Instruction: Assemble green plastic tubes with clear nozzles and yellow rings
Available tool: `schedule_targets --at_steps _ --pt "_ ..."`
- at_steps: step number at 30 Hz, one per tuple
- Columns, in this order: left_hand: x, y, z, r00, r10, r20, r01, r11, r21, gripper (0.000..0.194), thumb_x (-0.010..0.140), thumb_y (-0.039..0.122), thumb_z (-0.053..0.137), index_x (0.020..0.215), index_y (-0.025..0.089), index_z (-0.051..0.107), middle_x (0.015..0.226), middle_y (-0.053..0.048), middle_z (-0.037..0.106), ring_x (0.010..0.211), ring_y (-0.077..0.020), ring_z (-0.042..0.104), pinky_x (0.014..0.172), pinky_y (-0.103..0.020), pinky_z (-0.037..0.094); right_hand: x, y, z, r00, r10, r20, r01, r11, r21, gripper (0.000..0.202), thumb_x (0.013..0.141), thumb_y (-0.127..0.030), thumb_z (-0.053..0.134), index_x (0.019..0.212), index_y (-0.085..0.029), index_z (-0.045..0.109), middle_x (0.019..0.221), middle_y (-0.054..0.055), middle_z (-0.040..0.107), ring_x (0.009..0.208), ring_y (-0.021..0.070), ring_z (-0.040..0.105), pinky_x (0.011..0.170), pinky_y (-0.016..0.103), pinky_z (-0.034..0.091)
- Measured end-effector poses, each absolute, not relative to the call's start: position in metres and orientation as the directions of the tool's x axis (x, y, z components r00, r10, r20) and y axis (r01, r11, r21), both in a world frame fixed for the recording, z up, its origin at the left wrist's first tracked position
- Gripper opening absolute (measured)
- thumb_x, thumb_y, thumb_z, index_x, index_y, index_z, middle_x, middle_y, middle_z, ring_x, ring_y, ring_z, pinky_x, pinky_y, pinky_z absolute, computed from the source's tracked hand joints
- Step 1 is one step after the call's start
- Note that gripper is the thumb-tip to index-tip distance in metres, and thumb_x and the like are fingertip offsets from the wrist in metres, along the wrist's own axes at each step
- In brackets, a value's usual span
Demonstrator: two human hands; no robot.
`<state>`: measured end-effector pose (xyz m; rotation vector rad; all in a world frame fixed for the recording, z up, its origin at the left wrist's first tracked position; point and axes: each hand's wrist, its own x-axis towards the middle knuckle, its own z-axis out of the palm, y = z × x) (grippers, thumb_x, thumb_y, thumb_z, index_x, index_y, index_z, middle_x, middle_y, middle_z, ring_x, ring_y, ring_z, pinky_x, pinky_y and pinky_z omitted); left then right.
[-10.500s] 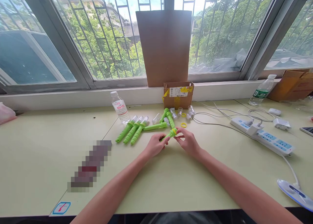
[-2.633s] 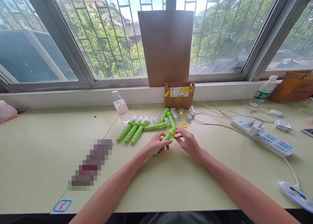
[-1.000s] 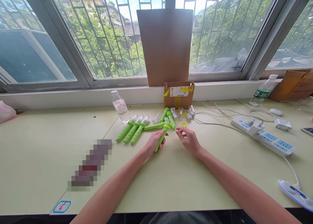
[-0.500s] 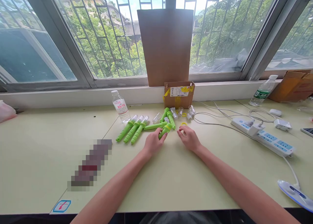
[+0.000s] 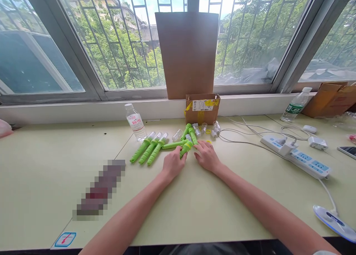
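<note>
My left hand (image 5: 172, 163) is closed around a green spiral-ribbed handle (image 5: 185, 148) with yellow rings near its upper end. Fingers stretched forward, my right hand (image 5: 207, 158) lies just to the right, its fingertips at the lower end of another green handle (image 5: 192, 135); I cannot tell whether they touch it. More green handles lie behind, one of them (image 5: 174, 145) nearly level. To the left, three green sticks (image 5: 150, 150) with clear tops lie side by side. Clear plastic cups (image 5: 177, 135) and small yellow rings (image 5: 208, 131) are scattered behind my hands.
An open cardboard box (image 5: 202, 116) stands at the back, below a tall brown board (image 5: 189, 55). A water bottle (image 5: 135, 123) stands left of it. On the right are a power strip (image 5: 297, 155), cables, another bottle (image 5: 295, 106) and a phone (image 5: 347, 151).
My right hand has moved left and forward, its fingers stretching toward the green handle at the back. My left hand still grips its handle. The view has shifted slightly.
</note>
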<state>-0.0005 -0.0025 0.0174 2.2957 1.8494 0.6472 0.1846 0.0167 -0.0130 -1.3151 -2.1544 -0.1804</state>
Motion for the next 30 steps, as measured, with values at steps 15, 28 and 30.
schedule_targets --at_steps 15,28,30 --pt "0.002 -0.003 0.017 0.158 0.959 0.236 0.898 -0.238 0.369 0.033 0.09 0.042 0.041 0.109 0.018 0.051 0.092 -0.01 0.067 0.083 -0.0251 0.064 0.065 -0.028 0.039 0.17 0.053 -0.011 -0.472 0.735 0.487 0.826 0.562 -0.048 0.024 0.084 -0.018 0.047 0.1 -0.024 0.064 0.125 0.008 0.056 0.122 0.032 0.039 0.105 0.062 0.008" --pt "-0.002 -0.001 0.016 0.145 0.954 0.26 0.88 -0.245 0.407 0.032 0.091 0.042 0.038 0.107 0.018 0.049 0.085 -0.009 0.067 0.077 -0.0244 0.064 0.061 -0.027 0.037 0.171 0.044 -0.005 -0.406 0.669 0.622 0.856 0.518 0.002 0.023 0.089 -0.021 0.04 0.091 -0.021 0.063 0.096 0.01 0.064 0.106 0.0266 0.049 0.105 0.053 0.017" --pt "-0.003 0.0 0.016 0.149 0.953 0.265 0.876 -0.251 0.411 0.031 0.091 0.042 0.038 0.106 0.018 0.049 0.085 -0.009 0.067 0.076 -0.024 0.064 0.06 -0.027 0.036 0.174 0.042 -0.003 -0.368 0.657 0.658 0.853 0.521 -0.043 0.023 0.089 -0.02 0.04 0.094 -0.021 0.063 0.093 0.01 0.064 0.102 0.0254 0.05 0.103 0.049 0.022"
